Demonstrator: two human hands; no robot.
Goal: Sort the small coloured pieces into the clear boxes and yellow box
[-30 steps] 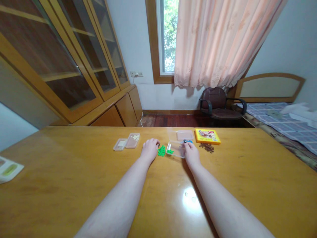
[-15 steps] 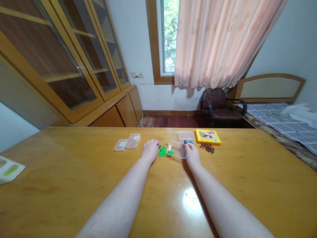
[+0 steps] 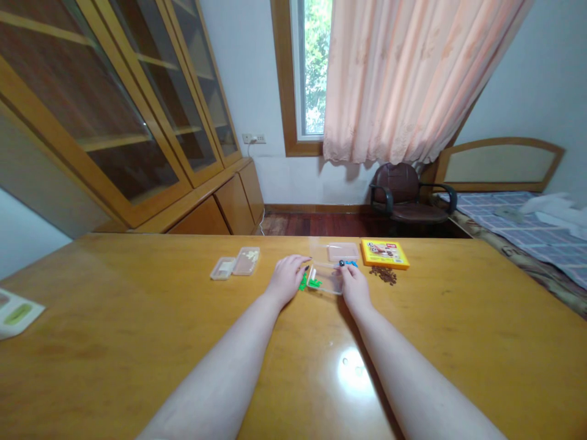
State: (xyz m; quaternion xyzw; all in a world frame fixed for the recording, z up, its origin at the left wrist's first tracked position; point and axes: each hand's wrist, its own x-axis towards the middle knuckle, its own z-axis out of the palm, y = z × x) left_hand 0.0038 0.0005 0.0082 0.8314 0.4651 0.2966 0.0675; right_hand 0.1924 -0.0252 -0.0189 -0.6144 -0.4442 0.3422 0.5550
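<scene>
A small clear plastic box (image 3: 326, 280) with its lid hinged open lies on the wooden table (image 3: 137, 318). My right hand (image 3: 354, 284) grips the box's right side, fingers curled on it. A few small green pieces (image 3: 314, 282) are at the box's left edge, and more green pieces (image 3: 303, 282) lie on the table beside it. My left hand (image 3: 288, 276) rests over those loose green pieces, fingers curled, touching the box's left end. Whether it pinches any pieces is hidden. Small blue pieces (image 3: 351, 263) show just beyond my right fingertips.
A second open clear box (image 3: 235, 264) lies to the left. A yellow box (image 3: 384, 253) and a pile of small brown pieces (image 3: 384, 274) lie to the right. A white packet (image 3: 16, 311) sits at the table's left edge. Cabinets, chair and bed stand beyond.
My left hand has slid right across the loose green pieces to the box's left end, covering most of them. My right hand has stayed on the box.
</scene>
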